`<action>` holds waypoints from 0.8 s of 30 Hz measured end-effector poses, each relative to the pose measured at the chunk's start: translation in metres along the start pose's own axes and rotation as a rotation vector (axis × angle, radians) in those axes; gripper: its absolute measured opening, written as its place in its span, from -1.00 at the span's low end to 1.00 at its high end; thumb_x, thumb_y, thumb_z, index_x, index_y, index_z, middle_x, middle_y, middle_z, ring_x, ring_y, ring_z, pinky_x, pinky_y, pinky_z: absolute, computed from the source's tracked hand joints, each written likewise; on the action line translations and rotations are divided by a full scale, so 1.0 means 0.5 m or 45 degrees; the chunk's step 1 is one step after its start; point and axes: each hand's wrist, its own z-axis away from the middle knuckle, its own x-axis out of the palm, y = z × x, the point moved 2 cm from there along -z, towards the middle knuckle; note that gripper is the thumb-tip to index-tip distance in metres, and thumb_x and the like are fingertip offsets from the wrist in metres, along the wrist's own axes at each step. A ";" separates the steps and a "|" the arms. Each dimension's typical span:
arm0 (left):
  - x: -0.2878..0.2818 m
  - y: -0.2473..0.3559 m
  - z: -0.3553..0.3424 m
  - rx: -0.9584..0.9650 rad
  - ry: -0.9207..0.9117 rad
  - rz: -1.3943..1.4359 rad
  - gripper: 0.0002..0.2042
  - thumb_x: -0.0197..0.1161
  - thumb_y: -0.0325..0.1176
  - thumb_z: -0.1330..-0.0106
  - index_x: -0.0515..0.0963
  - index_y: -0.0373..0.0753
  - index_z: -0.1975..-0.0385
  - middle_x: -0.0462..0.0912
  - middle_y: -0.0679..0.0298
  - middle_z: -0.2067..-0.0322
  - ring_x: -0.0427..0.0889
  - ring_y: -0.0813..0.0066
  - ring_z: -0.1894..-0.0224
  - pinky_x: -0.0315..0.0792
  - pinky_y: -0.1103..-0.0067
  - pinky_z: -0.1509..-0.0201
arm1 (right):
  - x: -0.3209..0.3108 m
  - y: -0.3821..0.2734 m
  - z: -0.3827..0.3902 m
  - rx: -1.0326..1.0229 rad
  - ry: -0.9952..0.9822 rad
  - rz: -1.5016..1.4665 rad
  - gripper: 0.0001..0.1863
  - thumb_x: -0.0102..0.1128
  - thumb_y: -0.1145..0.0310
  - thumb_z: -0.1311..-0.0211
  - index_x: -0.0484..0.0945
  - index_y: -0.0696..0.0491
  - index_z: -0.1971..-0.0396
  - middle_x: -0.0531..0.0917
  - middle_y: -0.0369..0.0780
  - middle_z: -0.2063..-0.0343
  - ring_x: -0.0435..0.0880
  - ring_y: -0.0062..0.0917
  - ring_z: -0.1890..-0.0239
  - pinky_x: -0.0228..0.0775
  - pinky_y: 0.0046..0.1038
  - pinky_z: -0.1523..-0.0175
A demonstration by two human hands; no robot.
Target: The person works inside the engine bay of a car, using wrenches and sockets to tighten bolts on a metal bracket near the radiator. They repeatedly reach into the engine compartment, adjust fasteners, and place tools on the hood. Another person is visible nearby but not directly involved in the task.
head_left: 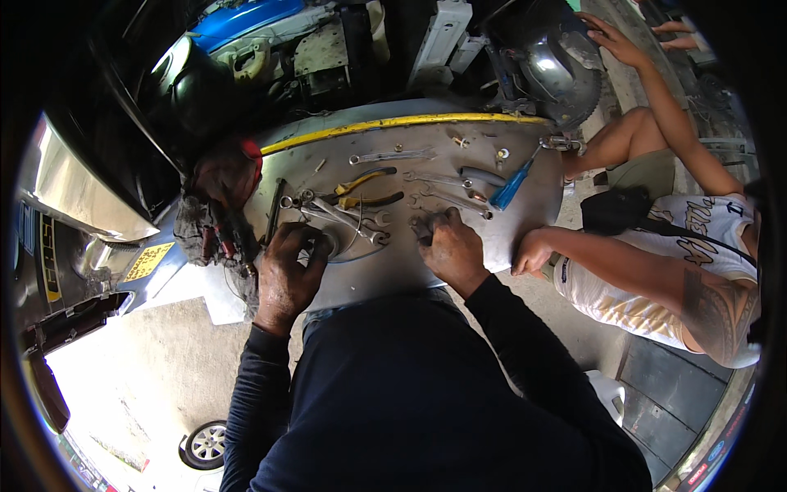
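Over the left part of a grey metal work surface (385,275), my left hand (291,271) curls its fingers beside a round greyish item (330,244), too hidden to name. Above it lie combination wrenches (340,217) in a loose pile, with yellow-and-black pliers (365,178) just beyond. My right hand (453,250) is closed at the fingertips around a small dark thing (422,228) that I cannot make out. Farther off from that hand rest another wrench (451,199), a double-ended wrench (393,156) and a blue-handled screwdriver (515,184).
A dark dirty rag (205,234) hangs at the surface's left edge. A yellow strip (393,123) borders the far side, with vehicle parts (320,57) behind. Close on the right sits another person (656,246), one hand (537,250) near the edge.
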 end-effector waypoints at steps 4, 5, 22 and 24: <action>0.045 0.044 -0.043 -0.135 -0.366 0.189 -0.70 0.36 -0.21 -0.33 0.68 -0.35 0.14 0.71 0.05 0.30 0.74 0.26 0.30 0.58 0.43 0.17 | -0.016 -0.013 -0.016 0.135 -0.081 -0.296 -0.66 0.41 0.24 -0.08 0.63 0.19 0.26 0.69 0.00 0.41 0.74 -0.12 0.26 0.59 -0.22 0.10; 0.057 0.049 -0.050 -0.123 -0.479 0.165 -0.64 0.35 -0.14 -0.35 0.68 -0.36 0.11 0.72 0.03 0.31 0.75 0.28 0.29 0.58 0.44 0.17 | -0.028 -0.020 -0.017 0.168 -0.114 -0.399 -0.68 0.41 0.25 -0.09 0.62 0.19 0.28 0.70 0.00 0.45 0.75 -0.11 0.27 0.58 -0.21 0.12; 0.061 -0.014 -0.016 -0.504 -0.501 0.962 -0.69 0.07 -0.38 -0.49 0.53 -0.47 -0.07 0.66 0.15 0.25 0.63 0.48 0.36 0.54 0.57 0.26 | -0.145 0.201 -0.229 0.020 0.393 0.244 -0.76 0.24 0.26 -0.20 0.66 0.08 0.21 0.73 -0.01 0.31 0.73 -0.11 0.17 0.56 -0.14 0.00; 0.053 -0.017 -0.010 -0.412 -0.454 0.887 -0.77 0.10 -0.51 -0.42 0.59 -0.46 0.02 0.63 0.14 0.19 0.60 0.51 0.37 0.53 0.59 0.27 | -0.151 0.263 -0.240 0.030 0.376 0.375 -0.74 0.25 0.26 -0.16 0.66 0.08 0.22 0.73 -0.01 0.28 0.72 -0.11 0.15 0.56 -0.13 -0.01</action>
